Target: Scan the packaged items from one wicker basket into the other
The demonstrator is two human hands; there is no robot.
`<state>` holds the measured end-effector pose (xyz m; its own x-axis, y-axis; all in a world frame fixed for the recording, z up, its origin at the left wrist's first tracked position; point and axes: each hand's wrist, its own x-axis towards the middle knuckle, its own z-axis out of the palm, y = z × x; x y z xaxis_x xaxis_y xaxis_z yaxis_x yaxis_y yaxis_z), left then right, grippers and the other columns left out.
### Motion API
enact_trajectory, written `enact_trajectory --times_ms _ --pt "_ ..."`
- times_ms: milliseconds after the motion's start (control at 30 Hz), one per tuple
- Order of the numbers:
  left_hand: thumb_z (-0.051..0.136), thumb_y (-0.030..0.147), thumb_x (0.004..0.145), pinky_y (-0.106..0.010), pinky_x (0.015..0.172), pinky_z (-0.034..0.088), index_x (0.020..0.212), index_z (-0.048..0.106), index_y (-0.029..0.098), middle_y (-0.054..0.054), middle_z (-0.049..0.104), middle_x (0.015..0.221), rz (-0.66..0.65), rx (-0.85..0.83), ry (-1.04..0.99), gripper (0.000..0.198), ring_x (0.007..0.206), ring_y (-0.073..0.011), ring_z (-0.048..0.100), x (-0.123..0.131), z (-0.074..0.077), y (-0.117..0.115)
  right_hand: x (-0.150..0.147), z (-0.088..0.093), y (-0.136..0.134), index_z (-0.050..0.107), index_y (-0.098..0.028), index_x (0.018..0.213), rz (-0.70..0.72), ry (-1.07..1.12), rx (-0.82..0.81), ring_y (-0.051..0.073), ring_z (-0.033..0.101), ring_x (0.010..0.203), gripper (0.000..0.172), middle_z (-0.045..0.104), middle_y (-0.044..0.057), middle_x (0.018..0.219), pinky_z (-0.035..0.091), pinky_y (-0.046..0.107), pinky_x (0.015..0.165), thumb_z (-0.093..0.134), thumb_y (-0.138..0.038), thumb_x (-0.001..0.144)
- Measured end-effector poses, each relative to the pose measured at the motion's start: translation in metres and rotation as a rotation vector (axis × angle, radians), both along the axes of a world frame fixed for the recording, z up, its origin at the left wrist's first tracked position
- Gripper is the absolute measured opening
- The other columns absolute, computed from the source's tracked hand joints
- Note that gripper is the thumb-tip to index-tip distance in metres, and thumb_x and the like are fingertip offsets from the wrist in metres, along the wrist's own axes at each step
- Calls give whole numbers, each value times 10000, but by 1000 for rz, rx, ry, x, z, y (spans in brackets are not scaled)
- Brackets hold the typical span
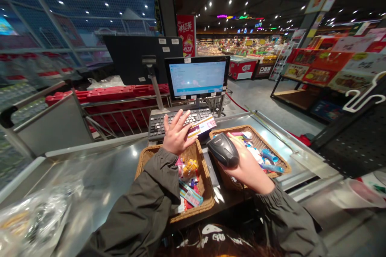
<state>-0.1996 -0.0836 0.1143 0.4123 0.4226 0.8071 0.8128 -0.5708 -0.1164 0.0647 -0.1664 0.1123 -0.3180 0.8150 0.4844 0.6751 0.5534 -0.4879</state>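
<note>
My left hand (176,134) is over the black keyboard (159,124), its fingers stretched across the keys. A narrow white, yellow and purple box (203,126) is pinched between its thumb and index finger, sticking out to the right. In my right hand (245,164) is a black barcode scanner (223,150), its head toward the left. Below my left forearm sits a wicker basket (208,192) holding small packaged goods, among them a blue packet (190,193). A second wicker basket (282,156), partly hidden by my right hand, contains tubes and other small items.
A lit monitor (197,78) stands behind the keyboard, beside another screen (135,60) seen from its back. Clear plastic bags (39,217) lie at the left of the metal counter (120,164). Stacked gift boxes (328,64) and a white hook (362,94) are at the right.
</note>
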Motion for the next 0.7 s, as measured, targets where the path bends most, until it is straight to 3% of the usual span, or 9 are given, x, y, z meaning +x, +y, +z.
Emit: enact_trajectory --times_ms 700 --pt "611 504 845 -573 1200 10 1026 680 205 -124 522 1430 5 8 56 357 1381 -311 415 -4 -4 -7 2 3 -7 447 -155 1365 41 1 -41 353 410 1377 694 519 195 1405 328 581 1134 684 -341 740"
